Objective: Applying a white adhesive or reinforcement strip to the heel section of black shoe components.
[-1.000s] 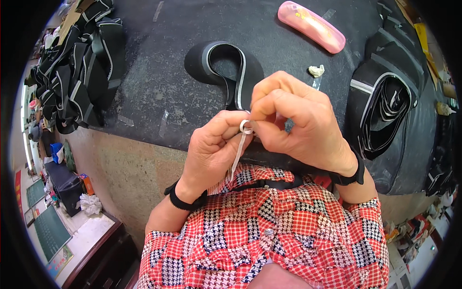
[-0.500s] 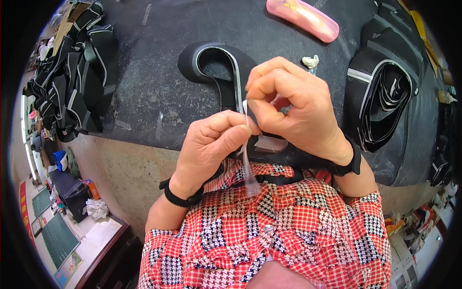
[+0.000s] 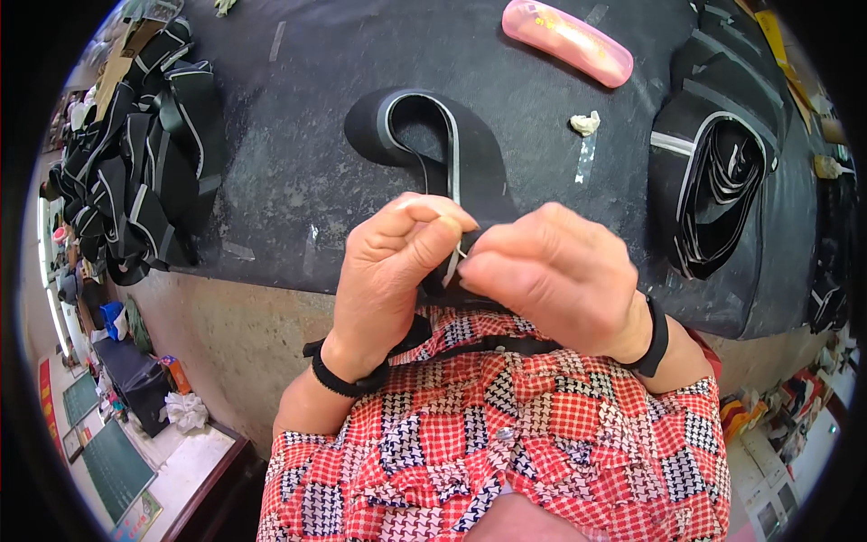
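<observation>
A thin white strip (image 3: 463, 252) is pinched by the fingers of the left hand (image 3: 390, 260), while its other part is held in the closed, slightly blurred fingers of the right hand (image 3: 564, 285). Just beyond both hands, a curled black band with pale grey edging (image 3: 483, 149) is laid on the black-covered table (image 3: 280, 172). Farther off, a glossy pink oblong case (image 3: 567, 42) and a crumpled off-white scrap (image 3: 585, 124) are seen.
</observation>
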`<state>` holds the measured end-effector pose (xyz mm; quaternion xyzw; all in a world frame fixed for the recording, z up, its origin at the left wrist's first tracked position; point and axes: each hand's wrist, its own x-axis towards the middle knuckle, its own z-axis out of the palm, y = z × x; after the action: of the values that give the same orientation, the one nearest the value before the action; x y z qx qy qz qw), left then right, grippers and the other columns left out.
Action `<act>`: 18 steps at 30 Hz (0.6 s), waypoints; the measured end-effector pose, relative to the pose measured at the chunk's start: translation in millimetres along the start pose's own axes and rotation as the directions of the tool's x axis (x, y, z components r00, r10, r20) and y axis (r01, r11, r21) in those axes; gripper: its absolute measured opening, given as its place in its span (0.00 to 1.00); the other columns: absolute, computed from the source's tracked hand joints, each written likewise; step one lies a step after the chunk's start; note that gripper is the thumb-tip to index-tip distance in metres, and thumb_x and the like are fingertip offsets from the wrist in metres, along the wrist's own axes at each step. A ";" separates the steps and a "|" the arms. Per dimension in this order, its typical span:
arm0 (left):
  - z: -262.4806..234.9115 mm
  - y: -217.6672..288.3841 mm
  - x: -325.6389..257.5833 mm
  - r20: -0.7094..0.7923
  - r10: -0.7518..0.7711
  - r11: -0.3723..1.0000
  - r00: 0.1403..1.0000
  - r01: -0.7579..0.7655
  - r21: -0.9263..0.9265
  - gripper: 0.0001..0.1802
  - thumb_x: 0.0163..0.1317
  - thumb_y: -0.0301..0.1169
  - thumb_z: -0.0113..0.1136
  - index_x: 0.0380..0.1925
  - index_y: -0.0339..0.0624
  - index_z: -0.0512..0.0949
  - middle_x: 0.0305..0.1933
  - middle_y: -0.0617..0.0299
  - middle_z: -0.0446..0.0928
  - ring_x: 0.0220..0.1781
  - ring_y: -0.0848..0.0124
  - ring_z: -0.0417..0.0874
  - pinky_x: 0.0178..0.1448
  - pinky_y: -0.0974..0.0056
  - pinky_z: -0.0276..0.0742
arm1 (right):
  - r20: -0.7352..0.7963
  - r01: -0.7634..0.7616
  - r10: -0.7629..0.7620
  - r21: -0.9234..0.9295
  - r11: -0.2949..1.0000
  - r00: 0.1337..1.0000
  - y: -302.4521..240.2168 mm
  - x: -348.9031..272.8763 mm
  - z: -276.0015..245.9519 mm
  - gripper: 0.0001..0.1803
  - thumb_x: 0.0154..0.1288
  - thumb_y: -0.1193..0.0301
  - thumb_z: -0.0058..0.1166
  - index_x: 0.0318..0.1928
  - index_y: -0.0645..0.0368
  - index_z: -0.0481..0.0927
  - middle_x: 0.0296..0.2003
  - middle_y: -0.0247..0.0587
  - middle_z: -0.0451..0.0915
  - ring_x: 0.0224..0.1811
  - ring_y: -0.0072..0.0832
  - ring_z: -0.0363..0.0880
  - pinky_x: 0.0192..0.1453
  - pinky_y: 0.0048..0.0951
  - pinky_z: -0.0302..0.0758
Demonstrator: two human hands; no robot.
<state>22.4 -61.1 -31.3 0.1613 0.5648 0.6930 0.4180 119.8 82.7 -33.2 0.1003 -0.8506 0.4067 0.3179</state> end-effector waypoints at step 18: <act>-69.2 7.0 -42.0 0.083 0.410 0.771 0.908 -0.393 0.502 0.03 0.56 0.19 0.56 0.30 0.36 0.75 0.35 0.50 0.79 0.31 0.73 0.79 0.33 0.73 0.74 | 0.540 -0.800 0.633 0.555 0.228 0.555 -7.0 45.3 43.0 0.02 0.55 0.78 0.54 0.29 0.63 0.75 0.19 0.27 0.72 0.21 0.10 0.68 0.23 0.13 0.65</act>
<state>-3.3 -138.0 -35.9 0.3715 0.6858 0.5950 0.1942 67.8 49.6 -20.8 -0.1408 -0.5695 0.8070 -0.0675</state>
